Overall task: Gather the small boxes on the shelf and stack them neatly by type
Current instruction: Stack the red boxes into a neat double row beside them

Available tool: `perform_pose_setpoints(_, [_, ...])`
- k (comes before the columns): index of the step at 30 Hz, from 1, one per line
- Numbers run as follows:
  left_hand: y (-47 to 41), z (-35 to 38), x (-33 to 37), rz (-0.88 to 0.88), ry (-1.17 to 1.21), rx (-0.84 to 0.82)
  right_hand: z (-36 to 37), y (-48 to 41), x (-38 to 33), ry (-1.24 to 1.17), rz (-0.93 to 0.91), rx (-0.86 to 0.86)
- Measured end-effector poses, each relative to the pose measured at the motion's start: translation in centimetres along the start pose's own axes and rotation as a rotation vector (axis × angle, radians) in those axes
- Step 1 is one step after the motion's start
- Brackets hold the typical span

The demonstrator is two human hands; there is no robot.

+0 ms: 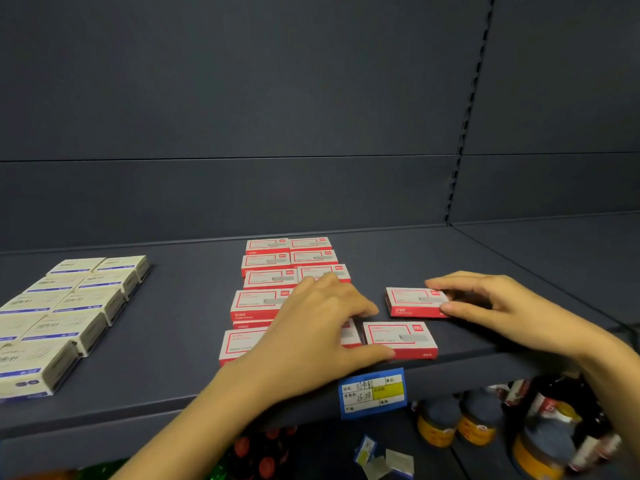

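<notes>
Several red-and-white small boxes (268,260) lie in two columns on the dark shelf (180,372). My left hand (311,327) rests flat over the near boxes of the right column, with its thumb against a loose red box (398,336) at the shelf's front. My right hand (495,303) pinches another loose red box (414,301) by its right end; that box lies on the shelf, apart from the columns. At the left, several white-and-blue boxes (65,306) stand in two neat rows.
A blue and yellow price tag (372,393) hangs on the shelf's front edge. Below the shelf are jars with yellow labels (440,424) and red-capped items (256,455). A slotted upright (467,116) runs up the back wall.
</notes>
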State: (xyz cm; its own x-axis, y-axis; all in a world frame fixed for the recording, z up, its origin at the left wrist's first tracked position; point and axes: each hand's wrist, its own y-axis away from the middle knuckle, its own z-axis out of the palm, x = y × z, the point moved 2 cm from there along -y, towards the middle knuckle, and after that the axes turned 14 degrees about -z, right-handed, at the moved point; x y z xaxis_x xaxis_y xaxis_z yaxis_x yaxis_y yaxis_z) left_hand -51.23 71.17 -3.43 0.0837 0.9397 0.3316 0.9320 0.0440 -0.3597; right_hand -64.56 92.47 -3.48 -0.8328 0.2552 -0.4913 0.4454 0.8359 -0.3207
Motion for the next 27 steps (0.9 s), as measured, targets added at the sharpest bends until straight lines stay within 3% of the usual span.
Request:
perform_pose_setpoints(4, [-0.7,0.7,0.6,0.044,-0.125,-0.037,-0.8,0.9,-0.2,0.04,-0.023,0.105])
perform_pose_setpoints(8, [-0.7,0.9,1.1,0.063,-0.082,-0.039,-1.1,1.2,-0.6,0.046,-0.045,0.171])
perform_pose_setpoints(14, [1.3,-2.5,-0.5,-0.02,0.142,0.138,-1.0,0.2,-2.2,-0.018,-0.1,0.252])
perform_pose_setpoints(20, [4.4,-6.1,-4.9,-0.141,0.107,0.262,0.7,-1.5,-4.4,-0.029,-0.155,0.227])
perform_pose_setpoints(27, [6.6,-5.7,-8.0,-0.298,0.055,0.099,3.1,-3.3,-6.7,-0.083,-0.206,0.161])
